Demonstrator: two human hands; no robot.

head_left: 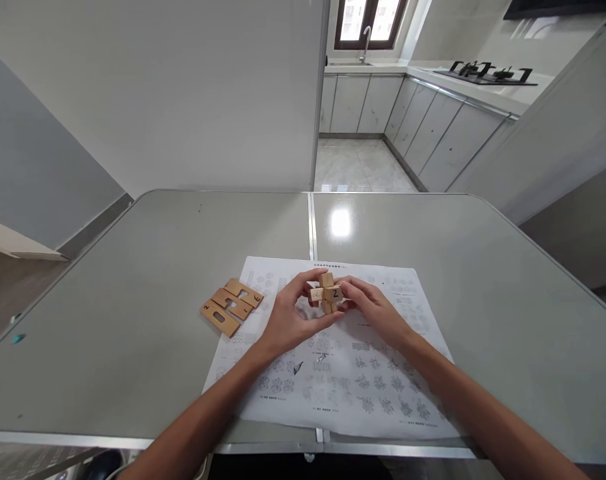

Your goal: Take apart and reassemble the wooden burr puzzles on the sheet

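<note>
Both hands meet over the middle of the desk point(133, 280). The left hand point(290, 317) and the right hand point(377, 310) together grip a wooden puzzle point(327, 293), an interlocked cross of short bars, held just above a printed sheet point(353, 380).

Left hand: fingers curled closed around the puzzle's left side, thumb on the near face. Right hand: fingers closed on the right side, fingertips pressed to the bar ends.

Markings: one bar end facing the camera carries a handwritten "2". Other end faces show no legible writing.

Orientation: one bar stands upright, its end pointing up; another runs left to right between the hands. A third bar cannot be made out for certain.

The printed sheet lies flat at the near edge of the desk and carries rows of small diagrams with captions too small to read. A dark pen tick sits on it near the left wrist.

Left of the sheet, touching its edge, lie loose wooden pieces point(230, 305), flat and notched, side by side, long axes slanting from near-left to far-right. One bears a dark mark, not legible.
</note>
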